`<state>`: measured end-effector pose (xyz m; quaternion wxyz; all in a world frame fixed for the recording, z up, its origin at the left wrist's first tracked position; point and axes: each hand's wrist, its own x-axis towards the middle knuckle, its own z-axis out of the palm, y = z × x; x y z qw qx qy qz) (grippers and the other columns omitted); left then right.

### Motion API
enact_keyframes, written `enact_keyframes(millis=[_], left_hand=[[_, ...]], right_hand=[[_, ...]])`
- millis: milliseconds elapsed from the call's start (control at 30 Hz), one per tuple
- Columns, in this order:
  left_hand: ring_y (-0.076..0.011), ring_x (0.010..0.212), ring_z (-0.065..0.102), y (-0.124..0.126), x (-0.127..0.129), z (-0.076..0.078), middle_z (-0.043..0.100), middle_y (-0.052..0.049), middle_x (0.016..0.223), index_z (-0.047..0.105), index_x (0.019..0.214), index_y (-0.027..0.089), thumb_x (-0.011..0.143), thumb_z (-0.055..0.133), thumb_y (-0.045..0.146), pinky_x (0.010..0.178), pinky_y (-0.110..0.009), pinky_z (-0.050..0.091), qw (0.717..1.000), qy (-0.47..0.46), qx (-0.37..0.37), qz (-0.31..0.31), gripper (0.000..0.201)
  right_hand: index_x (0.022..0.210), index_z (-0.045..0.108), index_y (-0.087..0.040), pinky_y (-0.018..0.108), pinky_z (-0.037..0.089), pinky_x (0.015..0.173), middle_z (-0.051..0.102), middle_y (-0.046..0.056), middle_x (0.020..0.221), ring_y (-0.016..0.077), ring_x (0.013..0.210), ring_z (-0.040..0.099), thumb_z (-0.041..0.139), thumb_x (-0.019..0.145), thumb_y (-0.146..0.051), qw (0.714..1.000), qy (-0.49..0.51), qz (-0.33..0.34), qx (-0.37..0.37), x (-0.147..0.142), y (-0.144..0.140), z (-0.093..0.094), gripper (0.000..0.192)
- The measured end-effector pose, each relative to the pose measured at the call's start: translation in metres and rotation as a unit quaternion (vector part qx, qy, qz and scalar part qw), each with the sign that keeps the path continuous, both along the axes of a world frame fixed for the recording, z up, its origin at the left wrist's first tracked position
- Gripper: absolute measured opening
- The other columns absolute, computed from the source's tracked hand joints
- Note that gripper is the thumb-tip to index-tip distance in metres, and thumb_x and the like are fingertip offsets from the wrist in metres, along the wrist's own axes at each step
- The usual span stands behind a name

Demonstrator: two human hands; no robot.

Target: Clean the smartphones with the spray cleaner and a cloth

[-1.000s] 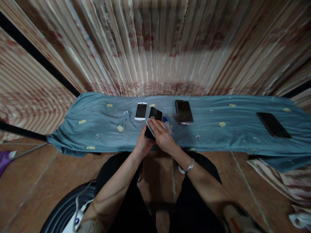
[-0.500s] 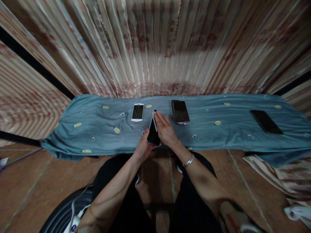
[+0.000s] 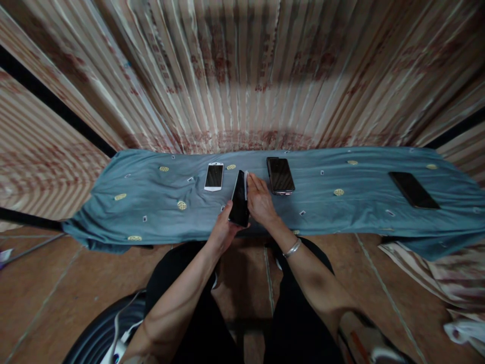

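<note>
A black smartphone (image 3: 238, 202) is tilted up over the front of the cloth-covered surface, its dark screen showing. My left hand (image 3: 223, 227) grips its lower end, thumb along the left edge. At the phone's right edge, my right hand (image 3: 260, 199) presses a thin white wipe (image 3: 246, 178) that looks like tissue, its fingers held together. Most of the wipe is hidden under those fingers. A white phone (image 3: 214, 176) lies face up to the left, and a stack of dark phones (image 3: 281, 176) lies just right of my right hand.
Farther right, another black phone (image 3: 414, 190) lies on the blue patterned cloth (image 3: 371, 207). Striped curtains (image 3: 242, 91) hang behind and at the sides, with dark frame bars (image 3: 56, 98). At lower left are a dark ribbed round object (image 3: 91, 328) and a white power strip (image 3: 115, 349).
My right hand has shifted slightly right, off the phone's screen to its right edge, with the wipe. More of the phone's screen shows. My left hand keeps its hold.
</note>
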<state>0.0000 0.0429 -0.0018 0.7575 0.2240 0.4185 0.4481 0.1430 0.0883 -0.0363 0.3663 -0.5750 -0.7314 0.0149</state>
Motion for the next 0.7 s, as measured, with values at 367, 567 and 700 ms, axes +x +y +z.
enact_keyframes(millis=[367, 567, 700], left_hand=[[-0.0158, 0.076, 0.066, 0.004, 0.001, -0.001, 0.071, -0.005, 0.088, 0.068, 0.097, 0.016, 0.087, 0.069, 0.044, 0.070, -0.031, 0.058, 1.000, 0.005, 0.024, 0.019, 0.029], [-0.0229, 0.092, 0.069, 0.010, -0.001, -0.001, 0.075, -0.006, 0.089, 0.070, 0.096, 0.017, 0.085, 0.069, 0.047, 0.082, -0.036, 0.057, 0.998, 0.004, 0.039, 0.044, 0.032], [-0.0253, 0.102, 0.070, 0.014, -0.002, 0.001, 0.076, -0.008, 0.092, 0.072, 0.100, 0.017, 0.089, 0.065, 0.042, 0.089, -0.037, 0.056, 0.998, -0.002, 0.030, 0.060, 0.028]], right_hand=[[0.144, 0.051, 0.004, 0.058, 0.040, 0.117, 0.057, 0.030, 0.144, 0.0343, 0.138, 0.050, 0.033, 0.095, -0.009, 1.000, 0.008, -0.027, 0.000, -0.006, 0.000, -0.002, 0.054], [0.149, 0.049, -0.004, 0.059, 0.040, 0.117, 0.057, 0.024, 0.146, 0.0320, 0.138, 0.050, 0.035, 0.095, -0.010, 1.000, 0.014, -0.013, 0.009, -0.015, -0.006, -0.010, 0.057], [0.150, 0.049, -0.005, 0.057, 0.044, 0.115, 0.057, 0.024, 0.146, 0.0328, 0.135, 0.052, 0.037, 0.095, -0.012, 1.000, 0.005, 0.006, 0.008, -0.023, -0.014, -0.008, 0.056]])
